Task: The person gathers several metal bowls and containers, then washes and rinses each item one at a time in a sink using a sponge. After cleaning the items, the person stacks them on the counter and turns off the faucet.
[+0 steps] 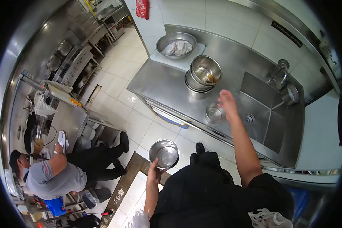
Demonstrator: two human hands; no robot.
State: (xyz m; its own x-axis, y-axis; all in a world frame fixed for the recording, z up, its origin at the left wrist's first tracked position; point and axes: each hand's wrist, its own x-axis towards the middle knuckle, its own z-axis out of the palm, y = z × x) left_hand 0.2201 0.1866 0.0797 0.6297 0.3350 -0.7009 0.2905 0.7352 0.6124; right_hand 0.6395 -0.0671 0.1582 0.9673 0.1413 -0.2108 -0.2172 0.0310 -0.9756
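My left hand [154, 171] grips a round steel bowl [163, 143] by its near rim, held over the floor in front of my body. The bowl's inside looks bare and shiny. My right hand [227, 100] is stretched over the steel counter with its fingers apart and nothing in them. Just below and left of it stands a small steel container [215, 113]. Further left is a stack of steel pots [206, 70], the top one with some brownish liquid or residue at its bottom.
A wide steel bowl [176, 38] with white cloth in it sits on a white board [157, 59]. To the right is a sink [262, 129] with a faucet [283, 74] and a strainer-like item. A co-worker [57, 174] stands at the left worktable, holding papers.
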